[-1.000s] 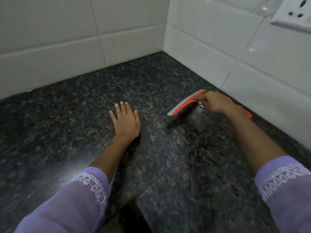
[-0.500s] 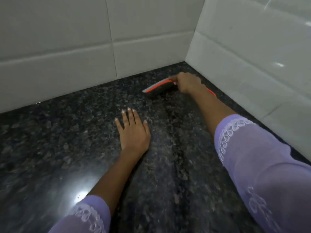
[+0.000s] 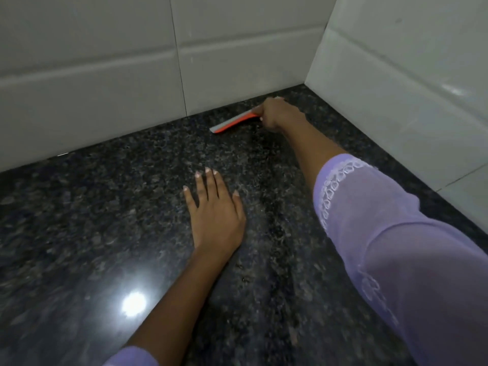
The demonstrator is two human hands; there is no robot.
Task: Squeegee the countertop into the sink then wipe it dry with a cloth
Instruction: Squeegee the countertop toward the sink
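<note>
An orange squeegee with a grey blade (image 3: 233, 122) lies low on the dark speckled granite countertop (image 3: 92, 220), close to the back wall near the corner. My right hand (image 3: 280, 113) is closed around its handle, arm stretched far forward; the handle itself is hidden under the hand. My left hand (image 3: 215, 210) rests flat on the counter, palm down, fingers slightly apart, holding nothing. A darker wet-looking streak runs along the counter below the squeegee. No sink or cloth is in view.
White tiled walls (image 3: 105, 62) meet in a corner at the back right, with the side wall (image 3: 396, 88) running along the counter's right edge. A bright lamp reflection (image 3: 134, 303) shines on the counter in front of me.
My right hand has pushed the squeegee away from the right wall and farther back, up to the rear wall near the corner. The left hand has stayed flat in place.
</note>
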